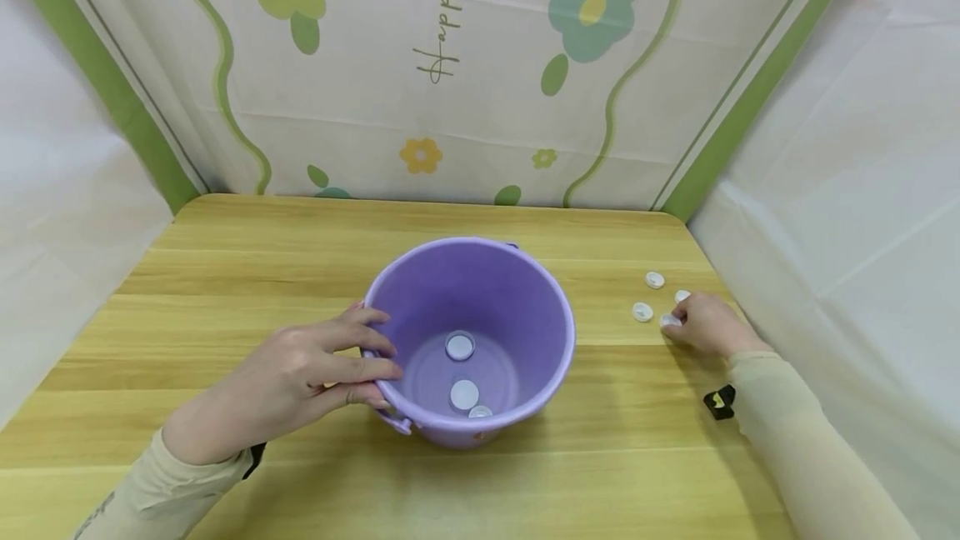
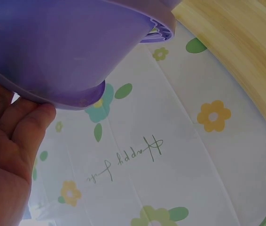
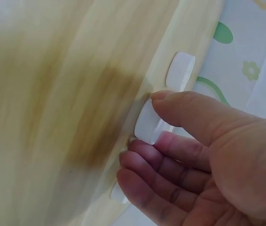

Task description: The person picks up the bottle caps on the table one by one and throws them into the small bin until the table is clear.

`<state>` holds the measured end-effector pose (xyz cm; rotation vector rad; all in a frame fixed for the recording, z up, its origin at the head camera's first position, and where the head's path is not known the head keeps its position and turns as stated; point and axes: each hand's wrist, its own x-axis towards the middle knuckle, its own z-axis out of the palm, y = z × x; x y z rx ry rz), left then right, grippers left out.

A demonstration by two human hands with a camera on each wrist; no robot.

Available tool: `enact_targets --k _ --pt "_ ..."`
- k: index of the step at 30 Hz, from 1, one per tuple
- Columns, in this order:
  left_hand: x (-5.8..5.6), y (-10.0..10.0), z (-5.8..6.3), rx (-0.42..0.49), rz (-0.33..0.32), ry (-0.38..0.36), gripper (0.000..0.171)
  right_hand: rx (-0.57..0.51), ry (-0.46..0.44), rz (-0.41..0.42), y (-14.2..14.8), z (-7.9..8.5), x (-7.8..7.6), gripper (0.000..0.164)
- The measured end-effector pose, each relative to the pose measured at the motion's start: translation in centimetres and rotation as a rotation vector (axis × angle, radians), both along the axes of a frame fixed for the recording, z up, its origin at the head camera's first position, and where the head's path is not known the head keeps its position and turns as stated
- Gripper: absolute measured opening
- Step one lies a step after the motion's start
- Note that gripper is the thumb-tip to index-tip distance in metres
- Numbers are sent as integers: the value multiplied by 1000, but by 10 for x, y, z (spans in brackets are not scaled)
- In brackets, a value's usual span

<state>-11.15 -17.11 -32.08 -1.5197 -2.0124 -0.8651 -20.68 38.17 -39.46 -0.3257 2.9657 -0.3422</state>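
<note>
A purple bucket (image 1: 468, 290) stands mid-table, its mouth facing up. My left hand (image 1: 315, 365) holds its left rim, fingers over the edge inside and thumb low near the handle's pivot; fingers also show along the rim in the left wrist view. Inside on the bottom lie a white round cap (image 1: 464, 395), a second cap (image 1: 460, 346) and a third, partly hidden by the near rim. Off to the right, my right hand (image 1: 708, 325) pinches a white cap (image 3: 149, 123) between thumb and fingers, low over the wood.
Beside the right hand lie more white caps: one at the back (image 1: 655, 280), one to the left (image 1: 642, 312) and one behind the fingers (image 1: 682, 296). The wooden table (image 1: 247, 273) meets a flowered cloth (image 1: 480, 123) behind and white sheets at both sides.
</note>
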Motion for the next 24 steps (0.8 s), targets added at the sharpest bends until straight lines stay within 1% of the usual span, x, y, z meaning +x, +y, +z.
enact_targets --k 3,7,10,12,15,17,20,24 --pt "0 0 0 1 0 2 27 -1 15 7 0 -2 2 26" --pt "0 0 1 4 -2 3 26 12 25 -6 1 -4 3 20" --pt "0 0 1 3 -3 13 26 15 14 -22 -1 -1 4 17" --pt "0 0 1 2 -4 18 26 -16 -2 -28 -3 4 5 16" --pt "0 1 1 1 -6 21 25 -67 11 -20 -8 19 5 17" --pt "0 1 1 -1 -4 17 25 -97 25 -12 -12 32 5 22" --pt "0 0 2 -6 0 6 26 -107 55 -1 -22 56 7 30" --pt "0 0 3 -7 -1 9 26 -126 82 24 -43 90 12 33"
